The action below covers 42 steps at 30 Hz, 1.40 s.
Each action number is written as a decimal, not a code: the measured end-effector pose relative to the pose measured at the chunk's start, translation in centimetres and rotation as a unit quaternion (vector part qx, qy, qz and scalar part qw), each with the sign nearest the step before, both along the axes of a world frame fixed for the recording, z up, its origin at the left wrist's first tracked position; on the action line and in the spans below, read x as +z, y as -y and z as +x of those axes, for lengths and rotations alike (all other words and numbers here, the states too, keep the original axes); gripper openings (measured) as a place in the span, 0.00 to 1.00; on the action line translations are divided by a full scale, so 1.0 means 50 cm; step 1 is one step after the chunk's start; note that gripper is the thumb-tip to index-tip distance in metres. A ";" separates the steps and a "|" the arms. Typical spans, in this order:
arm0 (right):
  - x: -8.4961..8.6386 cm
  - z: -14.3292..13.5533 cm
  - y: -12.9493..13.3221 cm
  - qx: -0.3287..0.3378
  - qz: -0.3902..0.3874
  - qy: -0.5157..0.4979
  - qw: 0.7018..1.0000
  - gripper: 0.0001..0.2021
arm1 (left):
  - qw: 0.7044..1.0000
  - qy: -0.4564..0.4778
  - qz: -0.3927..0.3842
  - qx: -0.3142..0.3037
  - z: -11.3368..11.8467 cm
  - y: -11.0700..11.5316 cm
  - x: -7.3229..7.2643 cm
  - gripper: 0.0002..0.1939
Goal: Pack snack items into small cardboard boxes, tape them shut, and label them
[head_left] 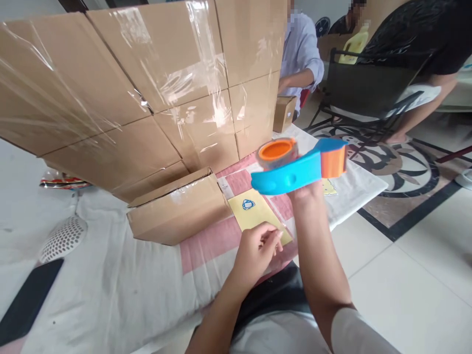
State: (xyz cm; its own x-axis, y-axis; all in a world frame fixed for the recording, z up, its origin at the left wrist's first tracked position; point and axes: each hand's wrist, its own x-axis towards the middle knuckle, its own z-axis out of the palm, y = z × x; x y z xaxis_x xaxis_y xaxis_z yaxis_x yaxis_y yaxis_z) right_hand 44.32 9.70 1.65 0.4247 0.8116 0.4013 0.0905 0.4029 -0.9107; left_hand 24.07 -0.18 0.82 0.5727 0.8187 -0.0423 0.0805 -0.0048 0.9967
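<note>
One tape dispenser (289,174) half-hides the right hand (307,191).

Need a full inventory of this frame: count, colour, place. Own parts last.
Stacked boxes: several, brown, behind front box
Front box: 1, brown, on table
Small box: 1, brown, far table end
Tape dispenser: 1, blue and orange, in right hold
Yellow sheets: 2, yellow, on table
Perforated object: 1, white, table left
Flat slab: 1, black, near left
Packet: 1, multicoloured, far left
Table: 1, white and pink cloth, centre
Chair: 1, black, right
Jug: 1, yellow, beyond chair
Fan: 1, dark, background
Other people: 3, light or dark tops, background and right
Floor: 1, pale tiles, dark pattern, right
Left grip: 1, bare, above nearer sheet
Right grip: 1, bare, at dispenser
</note>
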 end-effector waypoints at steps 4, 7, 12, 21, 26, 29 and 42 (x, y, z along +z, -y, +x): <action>-0.024 0.005 -0.072 -0.115 -0.039 0.042 0.992 0.28 | 0.991 0.039 -0.041 0.122 -0.042 -0.016 -0.046 0.14; -0.061 0.000 -0.109 -0.088 -0.134 0.152 0.975 0.24 | 0.984 0.058 -0.031 0.163 -0.068 -0.040 -0.057 0.16; -0.030 0.014 -0.060 -0.054 -0.211 0.205 0.954 0.20 | 0.973 0.093 -0.017 0.209 -0.078 -0.046 -0.047 0.17; 0.099 -0.164 0.162 0.227 -0.082 0.354 0.903 0.06 | 0.980 0.071 0.024 0.185 -0.090 -0.019 -0.021 0.15; 0.150 -0.196 0.158 0.224 0.080 0.456 0.857 0.12 | 0.975 0.114 -0.019 0.191 -0.126 0.009 -0.008 0.16; 0.204 -0.198 0.118 0.164 0.138 0.425 0.879 0.11 | 0.970 0.050 0.036 0.236 -0.172 0.015 -0.006 0.16; 0.151 -0.302 -0.145 0.280 0.131 0.603 0.735 0.06 | 0.702 -0.506 0.429 0.259 -0.281 -0.153 0.048 0.44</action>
State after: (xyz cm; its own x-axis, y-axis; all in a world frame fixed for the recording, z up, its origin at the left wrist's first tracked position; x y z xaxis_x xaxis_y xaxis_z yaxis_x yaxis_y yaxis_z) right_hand 29.23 16.96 9.18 -0.7396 0.5512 0.3863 0.5216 0.8321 -0.1886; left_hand 10.04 7.48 3.24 0.2202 0.8786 0.4237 0.9580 -0.2766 0.0757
